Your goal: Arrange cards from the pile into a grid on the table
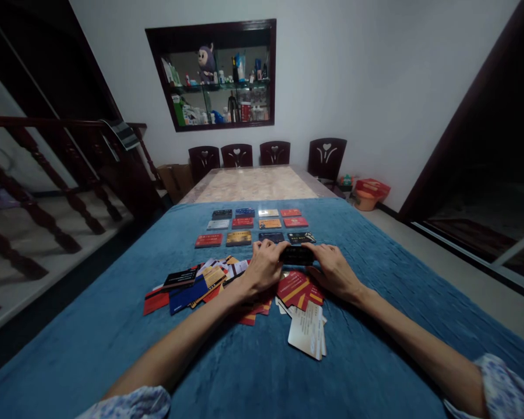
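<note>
Between my left hand and my right hand is a black card or small stack of cards, gripped by its two short ends just above the cloth. Fingers of both hands are closed on it. Below the hands lies a loose heap of cards: red ones with yellow stripes and cream-coloured ones. To the left of my left wrist spread blue, black and red cards, overlapping. Beyond the hands, several neat card stacks stand in rows, among them a gold stack and a black stack.
A blue cloth covers the near part of the table; its far part is bare marble-patterned top. Dark chairs stand along the far end. A wooden railing runs at the left, and an orange bin sits at the right.
</note>
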`<state>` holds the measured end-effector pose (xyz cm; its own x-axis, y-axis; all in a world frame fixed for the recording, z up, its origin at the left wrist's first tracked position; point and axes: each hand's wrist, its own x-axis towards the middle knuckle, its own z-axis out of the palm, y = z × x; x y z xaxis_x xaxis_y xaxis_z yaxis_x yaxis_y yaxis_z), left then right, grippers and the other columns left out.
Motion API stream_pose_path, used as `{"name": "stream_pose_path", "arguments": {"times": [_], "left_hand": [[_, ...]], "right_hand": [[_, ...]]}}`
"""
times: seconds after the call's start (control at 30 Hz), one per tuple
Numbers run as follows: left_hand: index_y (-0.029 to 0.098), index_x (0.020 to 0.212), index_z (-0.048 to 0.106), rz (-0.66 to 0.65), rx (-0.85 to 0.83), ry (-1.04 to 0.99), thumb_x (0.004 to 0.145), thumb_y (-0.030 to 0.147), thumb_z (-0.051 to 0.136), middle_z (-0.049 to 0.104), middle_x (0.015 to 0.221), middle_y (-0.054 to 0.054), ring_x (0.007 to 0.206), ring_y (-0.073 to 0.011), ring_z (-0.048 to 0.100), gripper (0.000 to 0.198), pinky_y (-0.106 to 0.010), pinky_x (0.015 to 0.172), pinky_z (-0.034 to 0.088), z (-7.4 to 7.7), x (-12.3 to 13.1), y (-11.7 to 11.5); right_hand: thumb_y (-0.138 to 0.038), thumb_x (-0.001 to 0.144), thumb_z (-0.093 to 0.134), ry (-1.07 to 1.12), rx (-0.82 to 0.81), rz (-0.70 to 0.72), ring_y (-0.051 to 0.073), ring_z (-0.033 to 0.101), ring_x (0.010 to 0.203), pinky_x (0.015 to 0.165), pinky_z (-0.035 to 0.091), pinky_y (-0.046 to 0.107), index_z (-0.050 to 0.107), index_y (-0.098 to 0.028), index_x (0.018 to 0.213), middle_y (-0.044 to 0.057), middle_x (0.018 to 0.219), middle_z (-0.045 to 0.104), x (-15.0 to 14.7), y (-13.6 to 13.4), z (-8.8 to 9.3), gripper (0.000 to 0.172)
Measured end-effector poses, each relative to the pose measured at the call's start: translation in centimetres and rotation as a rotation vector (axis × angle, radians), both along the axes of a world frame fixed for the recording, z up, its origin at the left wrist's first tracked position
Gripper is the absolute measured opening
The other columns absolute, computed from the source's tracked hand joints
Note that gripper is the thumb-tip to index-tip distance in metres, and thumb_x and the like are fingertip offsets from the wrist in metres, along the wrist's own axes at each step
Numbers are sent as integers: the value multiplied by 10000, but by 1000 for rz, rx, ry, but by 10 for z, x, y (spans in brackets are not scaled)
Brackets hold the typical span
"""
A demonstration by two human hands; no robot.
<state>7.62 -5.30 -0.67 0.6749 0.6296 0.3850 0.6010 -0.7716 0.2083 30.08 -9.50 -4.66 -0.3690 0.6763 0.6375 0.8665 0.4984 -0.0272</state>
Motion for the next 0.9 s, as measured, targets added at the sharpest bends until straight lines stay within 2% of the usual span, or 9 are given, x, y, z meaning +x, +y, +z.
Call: {"name": "stream_pose_path", "arguments": {"times": [0.17, 0.5, 0.9], "left_hand": [[161, 1331, 463, 21, 64, 33, 787, 128, 520, 638, 1212, -125, 1096, -279, 482, 548, -456, 926, 343, 1, 0, -2], [176, 1322, 465, 96, 153, 73, 820, 156, 560, 629, 1171, -123, 1140, -289, 472, 512, -462, 942, 364, 8, -4, 2], [188, 1338, 459, 154, 164, 167, 814, 196, 580, 574, 1242, -133, 1183, -301, 450, 537, -464, 942, 377, 30, -54, 27]], "right_hand": [[-183, 873, 510, -47, 92, -20, 266, 587, 957, 829, 422, 383, 481, -108, 1323, 156, 1087, 678, -1, -2, 4, 457], [-224, 846, 572, -86, 146, -81, 289, 518, 1065, 817, 431, 381, 553, -173, 1285, 158, 1175, 614, -10, 2, 23, 442], [-344, 844, 615, -225, 87, -17, 296, 483, 1030, 819, 381, 392, 603, -156, 1199, 147, 1132, 642, -51, 36, 60, 402]]}}
